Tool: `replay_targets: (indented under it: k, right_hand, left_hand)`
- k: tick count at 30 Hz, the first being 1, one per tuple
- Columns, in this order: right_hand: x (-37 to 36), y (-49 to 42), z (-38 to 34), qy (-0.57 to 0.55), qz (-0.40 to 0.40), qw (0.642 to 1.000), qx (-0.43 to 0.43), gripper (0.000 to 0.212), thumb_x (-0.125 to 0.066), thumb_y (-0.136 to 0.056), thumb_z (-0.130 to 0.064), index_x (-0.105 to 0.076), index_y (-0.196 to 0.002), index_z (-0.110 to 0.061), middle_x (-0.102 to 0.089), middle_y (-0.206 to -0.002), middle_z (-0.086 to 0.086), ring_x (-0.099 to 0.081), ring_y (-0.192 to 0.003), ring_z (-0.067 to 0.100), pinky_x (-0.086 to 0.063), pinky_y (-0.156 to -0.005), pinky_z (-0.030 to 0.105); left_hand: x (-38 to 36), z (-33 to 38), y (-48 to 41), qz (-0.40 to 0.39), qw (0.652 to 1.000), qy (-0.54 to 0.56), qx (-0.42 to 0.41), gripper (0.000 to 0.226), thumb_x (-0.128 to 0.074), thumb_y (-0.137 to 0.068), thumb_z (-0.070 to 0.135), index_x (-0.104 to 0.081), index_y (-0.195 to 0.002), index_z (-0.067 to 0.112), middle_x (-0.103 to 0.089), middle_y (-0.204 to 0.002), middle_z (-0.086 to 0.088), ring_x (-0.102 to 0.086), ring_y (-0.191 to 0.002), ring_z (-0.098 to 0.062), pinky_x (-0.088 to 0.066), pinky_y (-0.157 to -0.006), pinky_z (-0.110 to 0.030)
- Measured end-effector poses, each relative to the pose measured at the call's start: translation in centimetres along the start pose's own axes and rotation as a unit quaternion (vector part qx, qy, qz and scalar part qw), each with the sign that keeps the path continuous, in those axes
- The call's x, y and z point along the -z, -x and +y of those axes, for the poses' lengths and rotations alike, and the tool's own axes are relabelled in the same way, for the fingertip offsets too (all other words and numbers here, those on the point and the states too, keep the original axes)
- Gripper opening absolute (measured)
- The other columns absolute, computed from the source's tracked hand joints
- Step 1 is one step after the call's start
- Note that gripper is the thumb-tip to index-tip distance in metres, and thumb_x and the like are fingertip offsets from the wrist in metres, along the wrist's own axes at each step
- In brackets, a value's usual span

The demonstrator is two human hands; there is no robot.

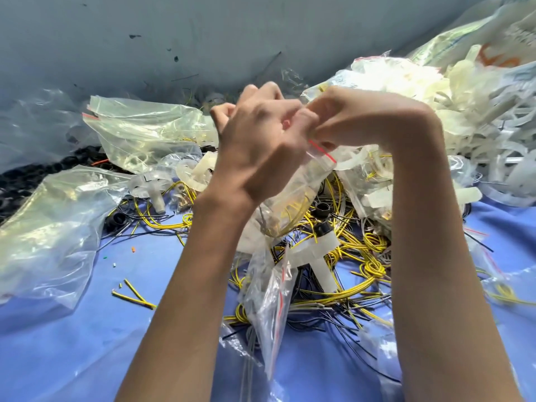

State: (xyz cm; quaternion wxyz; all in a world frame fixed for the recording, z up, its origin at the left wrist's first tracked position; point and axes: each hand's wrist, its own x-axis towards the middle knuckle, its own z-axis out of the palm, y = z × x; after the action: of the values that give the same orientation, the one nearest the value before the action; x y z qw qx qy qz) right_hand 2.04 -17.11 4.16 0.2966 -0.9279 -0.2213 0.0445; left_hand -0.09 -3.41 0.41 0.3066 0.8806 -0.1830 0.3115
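View: head cam, looking down at both hands
Left hand (261,140): up above the wire pile (356,274), fingers curled in tight, pinching the mouth of the small zip bag (290,195) from its left side; kinda motion-blurred, so can't tell the exact fingertip spots
Right hand (356,120): also above the wire pile, touching the left hand, fingers clenched on the same bag's top edge
Small zip bag: held in the air right over the wire pile, hanging down from both hands, red strip (322,150) at the top, just under the right hand's fingers; yellow wire coiled inside
Wire pile: messy tangle of yellow and black wires, spread out on the blue cloth (101,343)
White T-shaped fitting (314,256): lying on top of the wire pile, black cap on one end
Second zip bag (269,300): on the near-left edge of the wire pile, crumpled, red strip showing
Big clear bags (145,132): left of the wire pile, puffy and see-through, one behind the other
Whitish plastic strips (478,117): huge heap behind and right of the wire pile
Loose yellow wire bits (135,294): well left of the wire pile, flat on the cloth
Grey wall (145,39): behind the wire pile, scuffed
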Motion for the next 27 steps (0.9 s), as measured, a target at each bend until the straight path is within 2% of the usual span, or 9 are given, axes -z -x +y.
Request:
replay_targets:
  k: [2, 5, 9, 12, 15, 18, 21, 24, 27]
  right_hand:
    - [0.5, 0.3, 1.2, -0.026, 0.061, 0.998, -0.009, 0.026, -0.055, -0.088, -0.013, -0.067, -0.065, -0.018, -0.055, -0.045, -0.014, -0.051, -0.042, -0.005, -0.039, -0.045, 0.006]
    - [1.3, -0.1, 2.9, -0.072, 0.168, 0.983, -0.032, 0.015, -0.061, -0.088, -0.019, -0.072, -0.081, -0.012, -0.070, -0.071, 0.002, -0.063, -0.063, 0.006, -0.056, -0.074, 0.025]
    - [2.2, -0.5, 4.3, -0.109, 0.282, 0.951, -0.066, 0.019, -0.061, -0.085, -0.025, -0.073, -0.080, -0.011, -0.073, -0.069, 0.005, -0.071, -0.067, 0.012, -0.056, -0.085, 0.034]
    - [2.3, -0.5, 4.8, -0.121, 0.289, 0.947, -0.072, 0.020, -0.062, -0.084, -0.029, -0.073, -0.077, -0.013, -0.072, -0.064, 0.000, -0.072, -0.066, 0.011, -0.056, -0.086, 0.038]
    - [2.3, -0.6, 4.8, -0.123, 0.284, 0.948, -0.068, 0.020, -0.063, -0.085, -0.029, -0.073, -0.078, -0.013, -0.073, -0.065, 0.000, -0.072, -0.068, 0.011, -0.056, -0.087, 0.040]
    - [2.3, -0.7, 4.4, -0.129, 0.281, 0.949, -0.058, 0.021, -0.063, -0.087, -0.028, -0.073, -0.083, -0.010, -0.073, -0.070, 0.004, -0.072, -0.069, 0.013, -0.056, -0.087, 0.037]
    - [2.2, -0.6, 4.1, -0.129, 0.270, 0.953, -0.053, 0.021, -0.064, -0.089, -0.028, -0.072, -0.086, -0.010, -0.072, -0.072, 0.005, -0.072, -0.069, 0.011, -0.057, -0.085, 0.031]
    - [2.2, -0.4, 4.0, -0.123, 0.265, 0.955, -0.053, 0.022, -0.063, -0.089, -0.029, -0.072, -0.090, -0.009, -0.072, -0.073, 0.004, -0.071, -0.067, 0.009, -0.056, -0.084, 0.028]
    - [2.2, -0.5, 4.0, -0.118, 0.264, 0.956, -0.052, 0.022, -0.062, -0.090, -0.028, -0.072, -0.092, -0.008, -0.073, -0.074, 0.003, -0.071, -0.066, 0.008, -0.056, -0.080, 0.025]
  left_hand:
    - [-1.0, 0.8, 0.3, 0.009, 0.998, -0.055, 0.002, 0.045, -0.030, -0.079, 0.060, -0.053, -0.063, 0.025, -0.045, -0.080, 0.006, -0.040, -0.088, -0.011, -0.015, -0.075, -0.031]
    - [-3.5, 1.5, 1.0, -0.013, 0.994, -0.085, -0.068, 0.011, -0.056, -0.078, 0.039, -0.057, -0.079, 0.028, -0.050, -0.091, 0.007, -0.046, -0.100, -0.015, -0.018, -0.079, -0.032]
    - [-7.3, 1.2, 2.7, -0.179, 0.974, -0.097, -0.095, 0.018, -0.052, -0.086, 0.017, -0.068, -0.089, 0.024, -0.052, -0.100, 0.003, -0.040, -0.106, -0.018, -0.019, -0.091, -0.041]
    - [-9.0, 0.0, 3.6, -0.279, 0.958, -0.068, -0.013, 0.030, -0.041, -0.093, 0.019, -0.070, -0.100, 0.023, -0.053, -0.099, -0.002, -0.040, -0.101, -0.021, -0.019, -0.088, -0.041]
    - [-9.9, -0.8, 3.4, -0.309, 0.948, -0.069, 0.019, 0.032, -0.038, -0.093, 0.025, -0.067, -0.108, 0.028, -0.049, -0.098, -0.003, -0.039, -0.101, -0.020, -0.023, -0.090, -0.044]
    - [-10.7, -0.4, 2.7, -0.327, 0.934, -0.140, 0.040, 0.039, -0.033, -0.095, 0.036, -0.068, -0.087, 0.020, -0.048, -0.093, -0.003, -0.042, -0.096, -0.021, -0.023, -0.096, -0.052]
    - [-11.5, 0.3, 1.8, -0.338, 0.922, -0.183, 0.040, 0.031, -0.042, -0.092, 0.037, -0.053, -0.072, 0.017, -0.052, -0.084, -0.002, -0.052, -0.091, -0.024, -0.021, -0.102, -0.061]
    - [-12.1, 0.4, 1.1, -0.345, 0.923, -0.161, 0.057, 0.030, -0.049, -0.088, 0.033, -0.040, -0.064, 0.017, -0.048, -0.070, 0.001, -0.053, -0.084, -0.026, -0.023, -0.103, -0.059]
    - [-12.6, 0.1, 1.1, -0.326, 0.933, -0.123, 0.087, 0.029, -0.051, -0.086, 0.027, -0.040, -0.061, 0.017, -0.047, -0.064, 0.003, -0.049, -0.073, -0.023, -0.024, -0.105, -0.058]
